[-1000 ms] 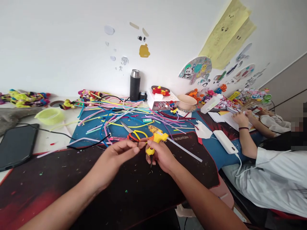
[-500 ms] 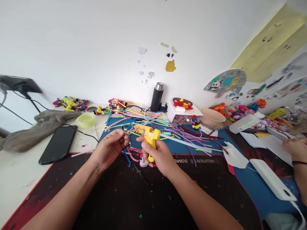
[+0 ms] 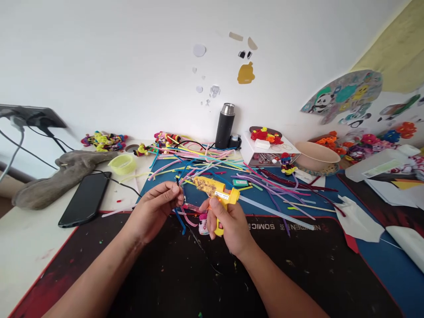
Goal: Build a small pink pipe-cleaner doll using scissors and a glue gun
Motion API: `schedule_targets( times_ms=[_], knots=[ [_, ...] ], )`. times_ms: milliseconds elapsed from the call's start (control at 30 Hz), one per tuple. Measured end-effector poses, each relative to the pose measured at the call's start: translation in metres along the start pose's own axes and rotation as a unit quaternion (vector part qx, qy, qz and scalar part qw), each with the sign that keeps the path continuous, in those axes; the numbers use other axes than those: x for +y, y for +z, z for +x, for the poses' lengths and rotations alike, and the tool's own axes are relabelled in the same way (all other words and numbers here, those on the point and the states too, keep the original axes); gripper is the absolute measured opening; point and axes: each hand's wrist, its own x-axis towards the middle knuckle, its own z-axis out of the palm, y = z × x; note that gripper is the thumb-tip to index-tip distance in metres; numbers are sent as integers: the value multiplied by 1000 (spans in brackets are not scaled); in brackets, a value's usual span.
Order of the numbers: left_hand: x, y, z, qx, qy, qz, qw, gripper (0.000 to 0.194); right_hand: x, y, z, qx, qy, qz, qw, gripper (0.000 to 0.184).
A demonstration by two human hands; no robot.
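My right hand [image 3: 232, 223] is wrapped round the handle of a yellow hot glue gun [image 3: 223, 198], which has a long translucent glue stick [image 3: 274, 212] trailing from its back. The gun's stained nozzle points left, a short gap from my left fingertips. My left hand [image 3: 159, 205] pinches a short, thin black piece [image 3: 177, 181] that looks like pipe cleaner; its tip pokes up above the thumb, and the rest is hidden by the fingers. Below the gun, partly behind my right fingers, lies a small white and pink figure [image 3: 203, 225].
Many coloured pipe cleaners [image 3: 205, 159] lie across the blue mat behind my hands. A black thermos [image 3: 225, 126] stands by the wall beside a white box [image 3: 261, 154]. At left are a phone [image 3: 85, 198] and a yellow-green tub [image 3: 122, 164]; a beige bowl [image 3: 318, 154] sits at right.
My view has shifted left, so another person's hand and the white power bank at the right have left it. The glue gun tilts slightly more nose-up; both hands keep their grips.
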Motion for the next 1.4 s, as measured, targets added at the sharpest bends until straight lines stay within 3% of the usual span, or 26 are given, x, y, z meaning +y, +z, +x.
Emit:
schedule_targets(
  times_ms=[233, 1400],
  knots=[
    [-1, 2, -1, 22, 14, 33, 999, 35, 4, 4, -5, -5, 4, -32, 999, 64],
    [-1, 3, -3, 8, 13, 68, 998, 42, 9, 5, -5, -5, 11, -39, 999, 66]
  ],
)
